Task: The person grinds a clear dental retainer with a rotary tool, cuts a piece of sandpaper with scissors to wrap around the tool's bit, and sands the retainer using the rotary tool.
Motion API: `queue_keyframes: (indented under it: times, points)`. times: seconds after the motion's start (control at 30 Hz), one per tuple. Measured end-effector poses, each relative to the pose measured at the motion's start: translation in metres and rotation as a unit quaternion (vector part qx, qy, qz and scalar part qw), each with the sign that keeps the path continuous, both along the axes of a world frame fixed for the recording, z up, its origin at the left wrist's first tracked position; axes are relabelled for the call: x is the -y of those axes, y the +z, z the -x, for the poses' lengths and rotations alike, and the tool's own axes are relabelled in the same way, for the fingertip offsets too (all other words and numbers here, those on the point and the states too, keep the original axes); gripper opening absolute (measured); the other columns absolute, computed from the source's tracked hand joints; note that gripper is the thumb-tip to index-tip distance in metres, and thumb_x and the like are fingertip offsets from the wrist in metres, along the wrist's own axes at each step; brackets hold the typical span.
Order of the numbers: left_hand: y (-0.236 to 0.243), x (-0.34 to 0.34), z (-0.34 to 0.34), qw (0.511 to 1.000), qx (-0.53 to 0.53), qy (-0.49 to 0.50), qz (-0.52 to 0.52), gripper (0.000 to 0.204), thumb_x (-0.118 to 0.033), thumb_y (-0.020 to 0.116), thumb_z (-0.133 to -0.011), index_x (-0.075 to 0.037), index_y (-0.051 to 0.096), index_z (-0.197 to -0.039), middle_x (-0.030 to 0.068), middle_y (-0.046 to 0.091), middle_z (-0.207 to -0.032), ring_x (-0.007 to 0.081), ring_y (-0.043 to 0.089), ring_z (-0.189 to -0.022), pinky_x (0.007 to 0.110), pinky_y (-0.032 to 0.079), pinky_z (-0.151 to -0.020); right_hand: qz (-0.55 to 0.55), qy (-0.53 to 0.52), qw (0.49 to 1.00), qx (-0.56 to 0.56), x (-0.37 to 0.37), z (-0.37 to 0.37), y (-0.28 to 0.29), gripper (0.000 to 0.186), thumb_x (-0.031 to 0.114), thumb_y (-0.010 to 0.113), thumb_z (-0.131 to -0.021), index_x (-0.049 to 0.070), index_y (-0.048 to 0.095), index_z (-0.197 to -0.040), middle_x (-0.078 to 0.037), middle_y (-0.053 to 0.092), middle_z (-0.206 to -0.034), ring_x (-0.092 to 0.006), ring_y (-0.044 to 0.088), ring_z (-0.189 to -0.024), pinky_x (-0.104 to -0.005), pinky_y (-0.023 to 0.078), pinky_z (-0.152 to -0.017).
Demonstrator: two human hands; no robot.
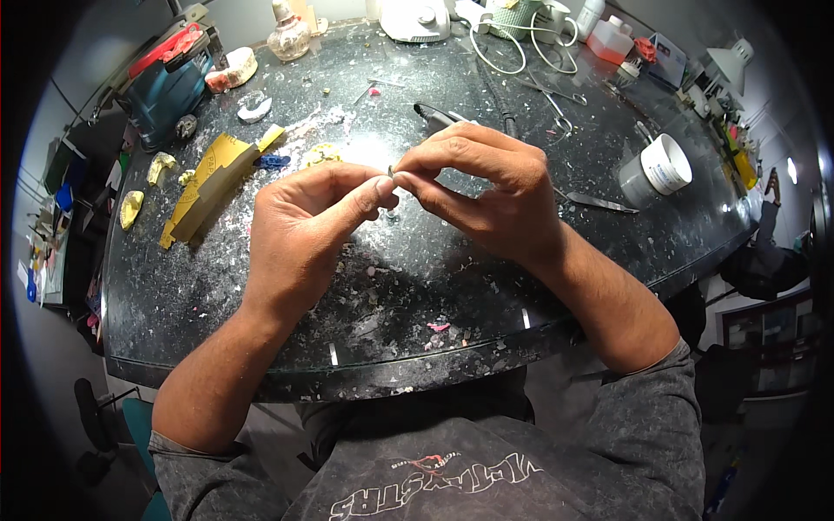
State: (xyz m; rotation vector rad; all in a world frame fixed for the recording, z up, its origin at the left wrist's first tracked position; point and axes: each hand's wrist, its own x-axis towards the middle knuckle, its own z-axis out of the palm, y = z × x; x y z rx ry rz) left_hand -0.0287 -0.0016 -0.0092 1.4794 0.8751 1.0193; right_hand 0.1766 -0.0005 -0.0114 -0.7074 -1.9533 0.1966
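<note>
Over the middle of a dark, dust-strewn tabletop point(408, 300), both my hands meet fingertip to fingertip. My left hand point(300, 217) is closed in a pinch, thumb against forefinger. Opposite it, my right hand point(499, 187) pinches at the same spot. A tiny dark sliver point(390, 171) shows between the fingertips; it is too small to name. Just behind my left hand lies a yellow plaster piece point(323, 154), partly covered by it. A small blue piece point(273, 161) sits to its left, beside a folded yellow sheet point(204, 187) that looks like sandpaper.
Several yellow plaster pieces point(131, 209) lie far left, near a teal case point(165, 100). A slim metal tool point(599, 203) and a white tub point(666, 165) are right of my right hand. Behind stand a glass bottle point(289, 35), a white device point(415, 19) and a pink-liquid bottle point(611, 42).
</note>
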Motion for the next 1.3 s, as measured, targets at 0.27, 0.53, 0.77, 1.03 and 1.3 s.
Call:
queue_keyframes:
  times: [0.27, 0.53, 0.77, 1.03, 1.3]
  points:
    - [-0.005, -0.002, 0.001, 0.999, 0.038, -0.009, -0.016, 0.022, -0.018, 0.068, -0.090, 0.002, 0.071, -0.099, 0.0092, 0.071, -0.087, 0.0122, 0.065, -0.081, 0.026, 0.050, -0.076, -0.044, 0.012, 0.999, 0.004, -0.003, -0.001, -0.002, 0.016, 0.003, 0.076, -0.077, 0.004, 0.072, -0.093, -0.009, 0.071, -0.085, -0.0205, 0.070, -0.077, -0.0301, 0.056, -0.068]
    - [-0.005, -0.003, 0.001, 0.997, 0.071, -0.019, -0.020, 0.021, -0.015, 0.069, -0.090, 0.003, 0.071, -0.101, 0.0078, 0.071, -0.089, 0.0107, 0.062, -0.082, 0.024, 0.048, -0.075, -0.030, 0.004, 1.000, 0.001, -0.001, -0.001, -0.003, 0.014, 0.002, 0.073, -0.078, 0.003, 0.072, -0.092, -0.010, 0.072, -0.086, -0.0211, 0.070, -0.079, -0.0296, 0.056, -0.071]
    - [-0.002, 0.000, 0.001, 0.999, 0.040, -0.009, -0.010, 0.018, -0.013, 0.071, -0.088, 0.002, 0.071, -0.099, 0.0064, 0.070, -0.089, 0.0087, 0.062, -0.081, 0.022, 0.047, -0.073, 0.003, 0.027, 0.999, -0.019, 0.000, 0.001, -0.003, 0.014, 0.001, 0.071, -0.078, 0.001, 0.072, -0.093, -0.011, 0.071, -0.087, -0.0207, 0.070, -0.080, -0.0301, 0.057, -0.071]
    - [-0.003, -0.002, 0.000, 0.999, 0.043, -0.006, -0.019, 0.016, -0.012, 0.071, -0.088, 0.002, 0.071, -0.097, 0.0056, 0.070, -0.087, 0.0086, 0.061, -0.079, 0.022, 0.047, -0.073, 0.139, 0.046, 0.984, -0.104, -0.002, -0.004, -0.004, 0.011, 0.007, 0.068, -0.086, 0.000, 0.072, -0.093, -0.010, 0.072, -0.087, -0.0142, 0.069, -0.082, -0.0260, 0.054, -0.076]
    - [0.001, 0.001, 0.004, 0.999, -0.009, -0.005, -0.032, 0.012, -0.011, 0.071, -0.088, 0.000, 0.072, -0.093, 0.0046, 0.070, -0.084, 0.0077, 0.062, -0.079, 0.022, 0.047, -0.073, 0.363, 0.100, 0.916, -0.140, -0.003, -0.006, 0.005, 0.022, 0.019, 0.073, -0.087, 0.000, 0.073, -0.099, -0.006, 0.072, -0.085, -0.0093, 0.066, -0.082, -0.0237, 0.052, -0.075]
